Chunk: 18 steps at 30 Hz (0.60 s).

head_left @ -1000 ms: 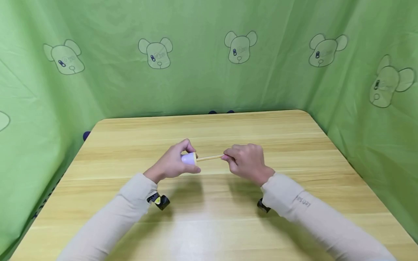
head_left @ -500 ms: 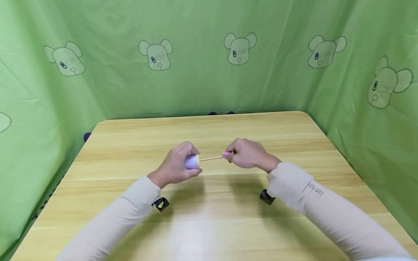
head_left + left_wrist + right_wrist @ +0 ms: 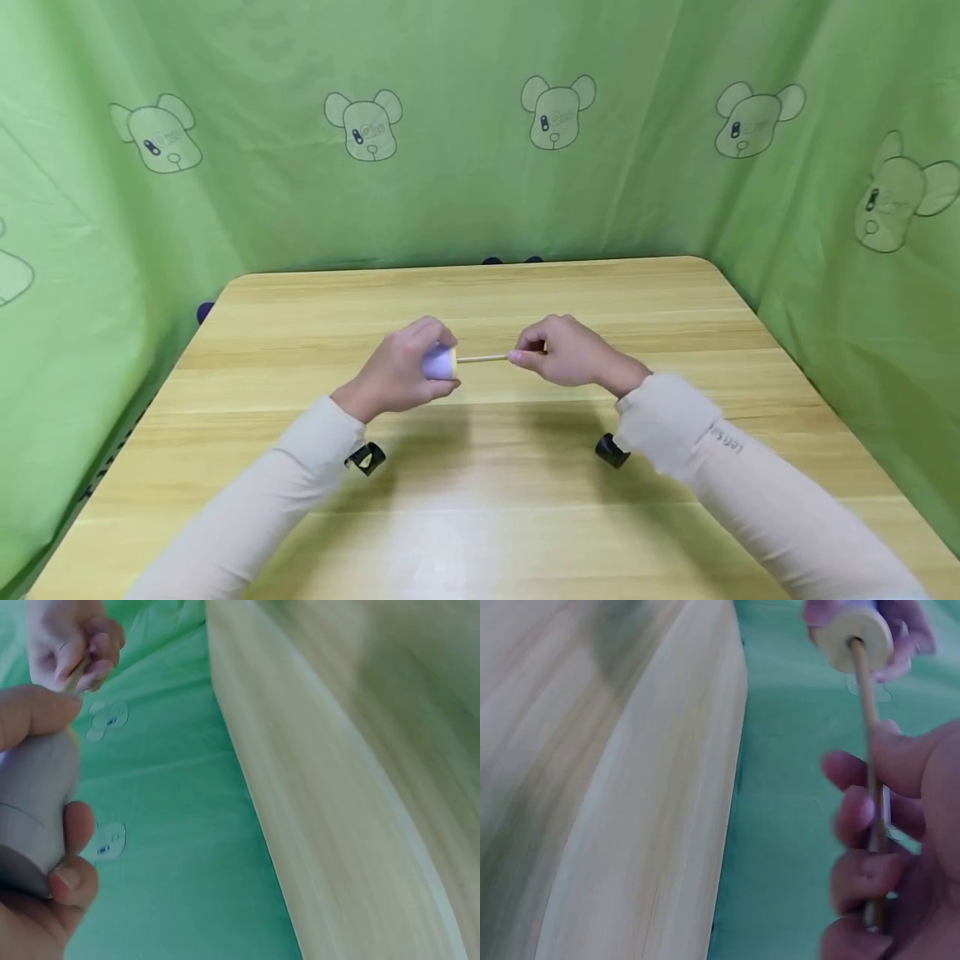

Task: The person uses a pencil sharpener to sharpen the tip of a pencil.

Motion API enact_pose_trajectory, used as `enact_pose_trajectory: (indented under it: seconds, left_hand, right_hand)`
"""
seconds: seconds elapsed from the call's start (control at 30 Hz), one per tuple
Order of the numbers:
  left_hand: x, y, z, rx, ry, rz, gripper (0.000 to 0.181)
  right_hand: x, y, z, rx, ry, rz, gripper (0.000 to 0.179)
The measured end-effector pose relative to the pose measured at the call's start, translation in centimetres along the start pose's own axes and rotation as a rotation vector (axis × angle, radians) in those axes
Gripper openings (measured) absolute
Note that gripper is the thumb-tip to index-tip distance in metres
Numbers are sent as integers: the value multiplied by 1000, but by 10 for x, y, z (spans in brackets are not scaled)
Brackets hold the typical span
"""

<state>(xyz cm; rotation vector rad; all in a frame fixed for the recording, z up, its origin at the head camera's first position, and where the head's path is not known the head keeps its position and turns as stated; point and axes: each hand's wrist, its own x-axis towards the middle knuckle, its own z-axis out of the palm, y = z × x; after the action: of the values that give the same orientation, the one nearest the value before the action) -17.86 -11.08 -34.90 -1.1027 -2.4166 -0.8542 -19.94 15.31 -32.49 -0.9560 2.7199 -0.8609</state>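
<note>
My left hand (image 3: 396, 371) grips a small pale purple cylinder (image 3: 437, 363), thumb and fingers wrapped around its sides. Its cream-coloured round end (image 3: 836, 646) faces right and has a hole in the middle. A thin wooden stick (image 3: 482, 359) runs out of that hole. In the right hand (image 3: 573, 354), thumb and fingers pinch the stick some way out from the cylinder; the right wrist view shows the remaining fingers curled along its free end. Both hands are held above the table. How far the stick reaches inside the cylinder is hidden.
A light wood-grain table (image 3: 480, 467) lies beneath both hands. Green curtains (image 3: 450, 200) printed with bear heads hang behind it and at both sides. Black wrist cameras (image 3: 613, 451) sit below the sleeves.
My right hand has turned about the stick and shifted slightly right, its fingers changing their pinch. The left hand still holds the cylinder and has moved very little.
</note>
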Motion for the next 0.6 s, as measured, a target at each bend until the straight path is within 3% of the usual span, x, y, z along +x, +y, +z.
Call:
enact_pose_trajectory:
  seconds: [0.17,0.27,0.43,0.6]
  left_hand:
    - [6,-1,-10,-210,-74,-288,45]
    - [10,1,-16,-331,-116,-436,44]
    - [16,6,-22,-551,-169,-564,42]
    - [19,9,-26,-747,-254,-648,38]
  right_hand:
    - [-5,1,16,-246,278,-173,11]
    - [-6,7,25,-389,501,-312,14]
    - [-4,18,38,-521,890,-452,24]
    - [2,23,52,-583,1141,-574,32]
